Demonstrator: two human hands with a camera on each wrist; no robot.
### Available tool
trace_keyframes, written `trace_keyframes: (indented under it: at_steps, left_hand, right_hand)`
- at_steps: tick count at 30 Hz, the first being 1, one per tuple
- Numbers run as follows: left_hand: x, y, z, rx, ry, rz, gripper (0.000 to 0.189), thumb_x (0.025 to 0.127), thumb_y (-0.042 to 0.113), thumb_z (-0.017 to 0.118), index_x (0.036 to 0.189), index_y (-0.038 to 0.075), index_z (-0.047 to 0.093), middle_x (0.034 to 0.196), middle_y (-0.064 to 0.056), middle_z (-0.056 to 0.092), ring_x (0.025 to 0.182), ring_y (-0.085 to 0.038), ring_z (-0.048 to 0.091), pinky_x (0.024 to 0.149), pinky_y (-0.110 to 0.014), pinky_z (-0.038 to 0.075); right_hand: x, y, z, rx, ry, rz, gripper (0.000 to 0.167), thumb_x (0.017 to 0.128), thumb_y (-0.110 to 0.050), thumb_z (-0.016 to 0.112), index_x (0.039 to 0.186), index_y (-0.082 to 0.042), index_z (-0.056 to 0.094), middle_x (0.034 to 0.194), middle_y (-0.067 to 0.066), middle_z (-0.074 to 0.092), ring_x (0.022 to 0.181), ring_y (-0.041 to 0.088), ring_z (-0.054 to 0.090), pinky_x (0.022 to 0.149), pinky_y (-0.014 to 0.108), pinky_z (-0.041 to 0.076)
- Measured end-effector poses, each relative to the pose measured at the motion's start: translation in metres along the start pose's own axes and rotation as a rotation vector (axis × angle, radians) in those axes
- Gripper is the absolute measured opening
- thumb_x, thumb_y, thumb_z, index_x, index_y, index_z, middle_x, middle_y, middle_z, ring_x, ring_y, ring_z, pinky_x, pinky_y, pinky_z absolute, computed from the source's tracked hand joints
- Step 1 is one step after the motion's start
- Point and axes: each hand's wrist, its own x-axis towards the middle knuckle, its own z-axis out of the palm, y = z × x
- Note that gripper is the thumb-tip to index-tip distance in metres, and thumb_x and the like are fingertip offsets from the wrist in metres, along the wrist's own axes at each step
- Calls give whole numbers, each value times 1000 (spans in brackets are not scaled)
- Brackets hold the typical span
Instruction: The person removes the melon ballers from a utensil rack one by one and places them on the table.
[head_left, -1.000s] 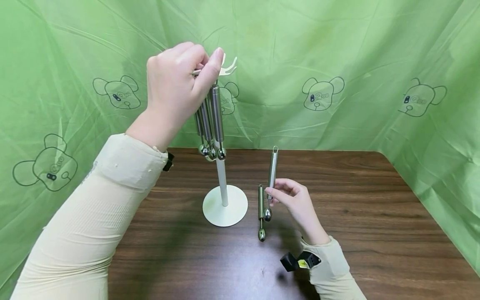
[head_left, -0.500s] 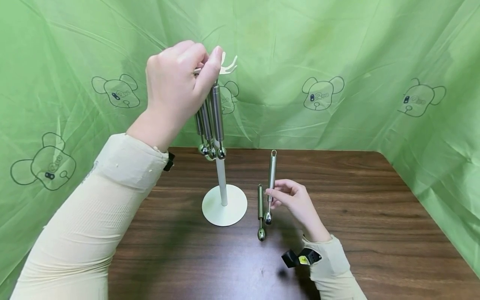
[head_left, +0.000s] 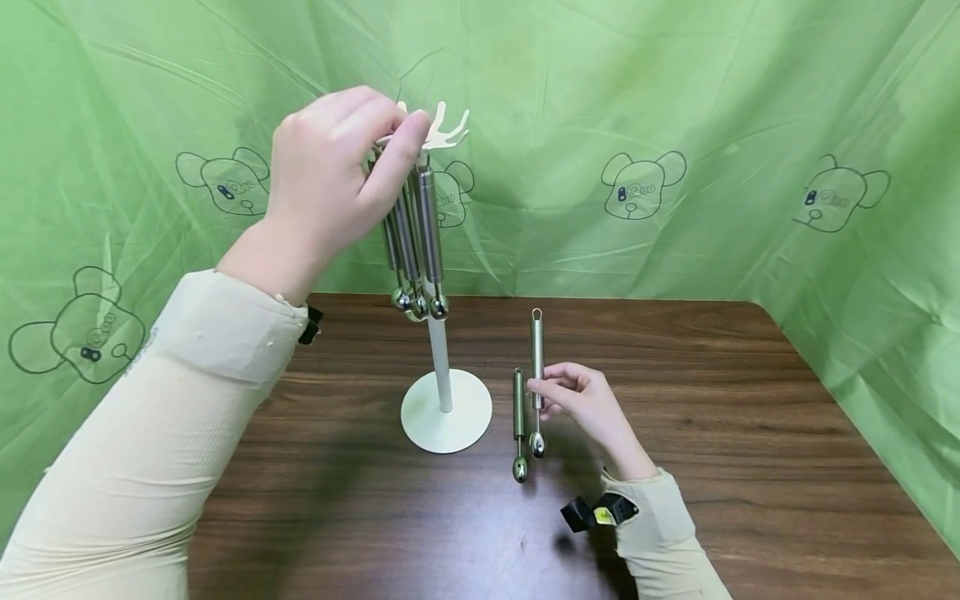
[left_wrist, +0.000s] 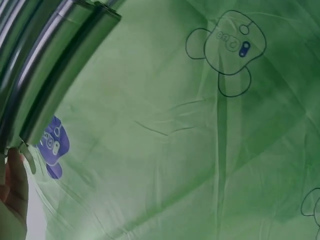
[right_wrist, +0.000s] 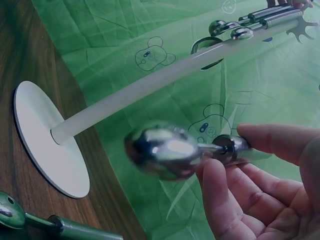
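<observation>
High on a white stand (head_left: 441,367), several steel melon ballers (head_left: 427,225) hang scoop-down from its hooks (head_left: 447,137). My left hand (head_left: 330,167) is at these hooks, thumb in front of them; the other fingertips are mostly hidden, so I cannot tell whether they grip anything. In the left wrist view the hanging handles (left_wrist: 45,60) fill the upper left corner. My right hand (head_left: 577,398) pinches another melon baller (head_left: 537,354) low on its handle, scoop (right_wrist: 165,150) downward. Just left of it lies a further melon baller (head_left: 518,408) on the table.
The stand's round base (head_left: 420,425) rests on the dark wooden table (head_left: 720,467), left of the lying melon baller. Green cloth (head_left: 540,75) with printed bear faces hangs behind and along both sides. Each sleeve cuff carries a black camera (head_left: 600,512).
My left hand has shifted left along the hooks, uncovering more of them. The melon baller in my right hand has sunk slightly and stands more upright. The hanging ones stay in place.
</observation>
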Motion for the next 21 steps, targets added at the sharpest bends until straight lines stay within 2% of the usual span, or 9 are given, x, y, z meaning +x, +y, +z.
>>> trace_keyframes:
  at_steps: [2,7,14,21]
  left_hand:
    - [-1,-2,0,-28,7,8,34,99,27,54,83,3,72,88,-10,76,82,-30,70,69,-46,53]
    - [-3,-3,0,-65,17,14,29,96,26,58,84,5,73,90,-8,76,82,-27,70,69,-45,53]
    - [-3,-5,0,-54,5,68,28,96,26,60,87,3,72,86,-10,75,77,-27,69,66,-42,52]
    - [-1,-3,1,-33,-4,54,28,96,28,63,88,3,72,86,-11,75,80,-28,69,67,-42,52]
  right_hand:
    - [1,1,0,-14,-6,10,33,91,-7,68,112,16,59,75,0,71,60,9,66,64,27,59]
    - [3,6,0,-32,-19,41,33,90,-7,68,112,16,59,76,7,71,60,10,66,64,26,59]
    - [8,18,-3,8,-41,94,31,89,-3,67,108,20,58,75,3,67,60,10,65,61,25,59]
    - [13,31,-3,-34,-25,145,30,89,-4,68,106,18,58,72,1,64,60,9,63,58,24,58]
